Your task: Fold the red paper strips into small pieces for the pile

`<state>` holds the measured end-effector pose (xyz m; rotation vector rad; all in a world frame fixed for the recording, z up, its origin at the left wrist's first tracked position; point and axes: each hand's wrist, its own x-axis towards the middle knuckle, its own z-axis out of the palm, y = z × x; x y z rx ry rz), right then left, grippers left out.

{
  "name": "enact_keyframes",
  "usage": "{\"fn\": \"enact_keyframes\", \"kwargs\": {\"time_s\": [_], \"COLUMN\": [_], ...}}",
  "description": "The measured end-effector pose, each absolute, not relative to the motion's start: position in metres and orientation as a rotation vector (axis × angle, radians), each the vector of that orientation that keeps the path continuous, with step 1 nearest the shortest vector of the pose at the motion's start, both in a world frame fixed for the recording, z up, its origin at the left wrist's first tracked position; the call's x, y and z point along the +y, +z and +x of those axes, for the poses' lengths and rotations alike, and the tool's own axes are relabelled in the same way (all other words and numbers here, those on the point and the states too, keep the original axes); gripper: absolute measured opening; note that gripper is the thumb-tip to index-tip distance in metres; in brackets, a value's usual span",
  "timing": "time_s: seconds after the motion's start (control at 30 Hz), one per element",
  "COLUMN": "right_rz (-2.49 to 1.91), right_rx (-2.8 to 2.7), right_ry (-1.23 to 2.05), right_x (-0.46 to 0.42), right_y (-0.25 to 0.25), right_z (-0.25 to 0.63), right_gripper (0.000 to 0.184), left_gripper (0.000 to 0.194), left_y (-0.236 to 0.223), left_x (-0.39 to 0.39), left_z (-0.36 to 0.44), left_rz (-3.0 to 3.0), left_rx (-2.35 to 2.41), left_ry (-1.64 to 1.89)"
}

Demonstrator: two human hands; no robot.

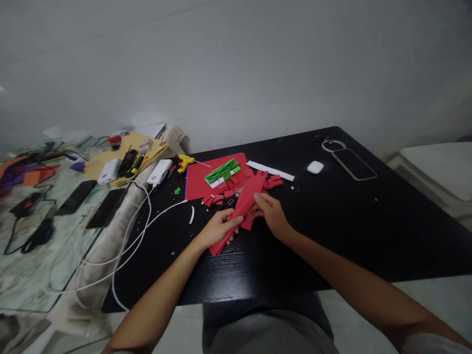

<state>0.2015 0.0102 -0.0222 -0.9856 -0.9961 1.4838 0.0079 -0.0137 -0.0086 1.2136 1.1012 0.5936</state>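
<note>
Between my two hands is a long folded strip of red paper (246,197), tilted over the front middle of the black table. My left hand (221,227) is closed round its lower part, thumb on top and fingertips showing underneath. On its right edge, my right hand (271,212) grips the paper, with some fingers hidden beneath. Small red paper pieces (273,181) lie just beyond. Dark scissors (229,201) are partly covered by the strip. Behind it, folded green paper (222,170) rests on a red sheet (195,179).
A yellow glue gun (185,162), a white power bank (160,171) and white cables (147,223) are on the left. A white strip (271,170) lies behind. To the right sit a white earbud case (315,167) and a phone (354,164) on the black table (332,231).
</note>
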Motion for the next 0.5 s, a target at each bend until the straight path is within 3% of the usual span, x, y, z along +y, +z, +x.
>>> {"fn": "enact_keyframes", "kwargs": {"time_s": [0.27, 0.5], "right_rz": [-0.980, -0.914], "right_rx": [-1.110, -1.244], "right_ry": [1.513, 1.593], "right_x": [0.007, -0.001], "right_y": [-0.026, -0.028], "right_z": [0.200, 0.193], "right_gripper": [0.040, 0.040], "left_gripper": [0.046, 0.044], "left_y": [-0.007, -0.008], "left_x": [-0.015, -0.012], "left_z": [0.004, 0.007], "left_rz": [1.196, 1.286], "left_rx": [0.967, 1.033], "left_ry": [0.557, 0.777]}}
